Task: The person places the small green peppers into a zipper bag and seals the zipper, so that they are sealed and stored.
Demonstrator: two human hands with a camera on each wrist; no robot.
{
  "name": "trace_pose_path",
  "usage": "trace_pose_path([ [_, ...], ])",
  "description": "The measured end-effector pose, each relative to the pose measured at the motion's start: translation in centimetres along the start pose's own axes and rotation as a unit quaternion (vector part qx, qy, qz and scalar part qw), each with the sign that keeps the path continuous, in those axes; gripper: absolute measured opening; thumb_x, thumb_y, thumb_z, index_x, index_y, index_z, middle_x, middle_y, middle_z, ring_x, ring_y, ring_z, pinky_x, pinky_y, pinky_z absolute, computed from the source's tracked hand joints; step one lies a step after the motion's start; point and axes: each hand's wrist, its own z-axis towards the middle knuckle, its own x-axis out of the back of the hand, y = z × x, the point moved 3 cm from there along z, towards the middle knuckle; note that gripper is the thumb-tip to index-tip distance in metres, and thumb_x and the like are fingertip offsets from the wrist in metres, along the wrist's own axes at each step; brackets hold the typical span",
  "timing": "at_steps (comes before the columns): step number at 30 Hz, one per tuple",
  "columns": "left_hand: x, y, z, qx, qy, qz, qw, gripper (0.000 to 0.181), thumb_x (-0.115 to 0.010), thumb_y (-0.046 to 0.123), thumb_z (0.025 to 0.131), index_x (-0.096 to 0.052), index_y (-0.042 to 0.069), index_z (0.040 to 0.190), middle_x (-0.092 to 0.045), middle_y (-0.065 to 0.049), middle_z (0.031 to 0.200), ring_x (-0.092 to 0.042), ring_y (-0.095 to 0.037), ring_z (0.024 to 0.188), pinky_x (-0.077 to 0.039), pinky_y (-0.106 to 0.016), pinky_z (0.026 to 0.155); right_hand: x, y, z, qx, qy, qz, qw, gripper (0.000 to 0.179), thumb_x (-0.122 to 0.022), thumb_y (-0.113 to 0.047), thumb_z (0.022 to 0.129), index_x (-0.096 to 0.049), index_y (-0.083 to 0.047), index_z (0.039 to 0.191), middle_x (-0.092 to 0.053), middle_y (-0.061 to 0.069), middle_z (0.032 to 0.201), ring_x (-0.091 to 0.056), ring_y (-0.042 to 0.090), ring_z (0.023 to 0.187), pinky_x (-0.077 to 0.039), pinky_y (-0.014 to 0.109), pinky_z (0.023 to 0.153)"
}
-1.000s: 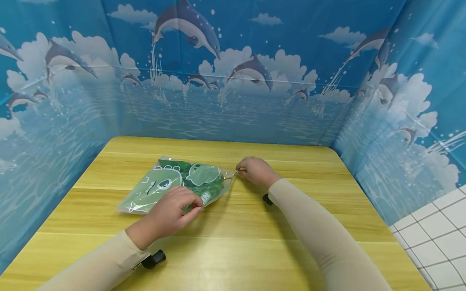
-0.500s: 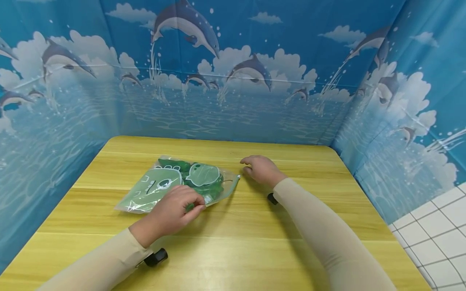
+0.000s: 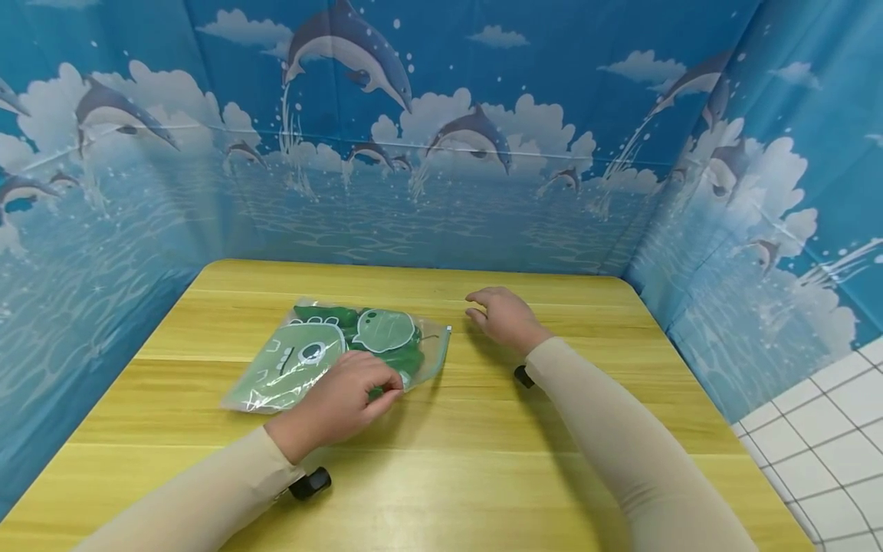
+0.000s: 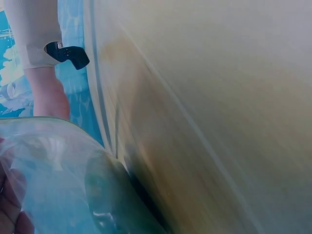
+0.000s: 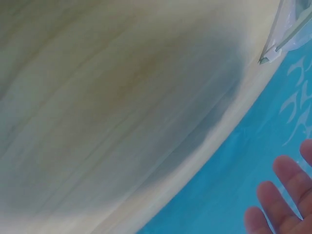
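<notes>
A clear zip bag (image 3: 265,376) printed with green cartoon monster faces lies on the wooden table, with something dark green inside it. My left hand (image 3: 341,402) reaches over its near side and pinches the near edge between thumb and fingers. In the left wrist view, the fingers (image 4: 10,207) show behind the see-through plastic. At the bag's right end is the zip edge, with a small white slider (image 3: 449,329) at its far corner. My right hand (image 3: 509,318) hovers to the right of that corner, apart from the bag, fingers loosely extended and holding nothing.
The yellow wood-grain table (image 3: 483,475) has rounded far corners. A blue dolphin-print curtain (image 3: 441,215) hangs behind it and along both sides. White tiles (image 3: 821,437) show at the lower right. Each wrist wears a small black camera (image 3: 310,484).
My right hand has let go of the bag's zip corner and drawn back to the right. The left hand has shifted slightly right, keeping its pinch on the near edge.
</notes>
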Motion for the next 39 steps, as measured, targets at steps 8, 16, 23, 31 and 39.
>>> trace_pose_path([
  [8,-1.3,0.4,1.4,-0.023,-0.019,0.016,0.9994,0.007,-0.073,0.021,0.099,-0.073,0.024,0.092,-0.069,0.015,0.088,-0.063,-0.007,0.089,-0.050,-0.040,0.095,0.3,0.4,-0.4,0.003,0.009,-0.014,0.9999,0.044,-0.058,-0.036,0.109,-0.064,-0.009,0.144,-0.066,0.012,0.145,-0.054,0.036,0.143,-0.042,0.052,0.121],
  [16,-2.5,0.6,2.5,-0.011,-0.058,0.023,0.9980,0.008,-0.072,0.027,0.100,-0.075,0.027,0.093,-0.072,0.016,0.091,-0.066,-0.007,0.093,-0.050,-0.040,0.101,0.6,0.7,-0.9,0.006,0.015,-0.009,0.9998,0.045,-0.059,-0.035,0.109,-0.063,-0.007,0.145,-0.063,0.014,0.148,-0.051,0.037,0.144,-0.041,0.054,0.121],
  [23,-2.9,0.5,2.8,-0.005,-0.093,0.018,0.9955,0.012,-0.071,0.036,0.101,-0.076,0.027,0.095,-0.072,0.017,0.092,-0.064,-0.007,0.092,-0.049,-0.040,0.105,0.3,1.1,-1.1,0.003,0.014,-0.008,0.9999,0.047,-0.061,-0.035,0.108,-0.062,-0.007,0.145,-0.062,0.015,0.149,-0.051,0.037,0.145,-0.041,0.054,0.121],
  [31,-3.0,0.1,2.5,-0.003,-0.148,-0.001,0.9890,0.027,-0.066,0.047,0.103,-0.078,0.023,0.109,-0.075,0.012,0.106,-0.066,-0.012,0.105,-0.046,-0.045,0.112,0.3,1.3,-1.4,0.007,0.017,-0.007,0.9998,0.048,-0.061,-0.034,0.108,-0.061,-0.006,0.147,-0.060,0.016,0.151,-0.051,0.038,0.145,-0.040,0.054,0.122],
  [39,-1.2,-2.2,2.2,0.066,-0.151,0.014,0.9862,0.047,-0.067,0.048,0.102,-0.068,0.020,0.139,-0.066,0.001,0.140,-0.060,-0.023,0.135,-0.039,-0.056,0.120,0.1,1.5,-1.8,0.002,0.005,-0.002,1.0000,0.057,-0.057,-0.043,0.108,-0.056,-0.007,0.152,-0.049,0.019,0.161,-0.044,0.041,0.151,-0.035,0.057,0.125],
])
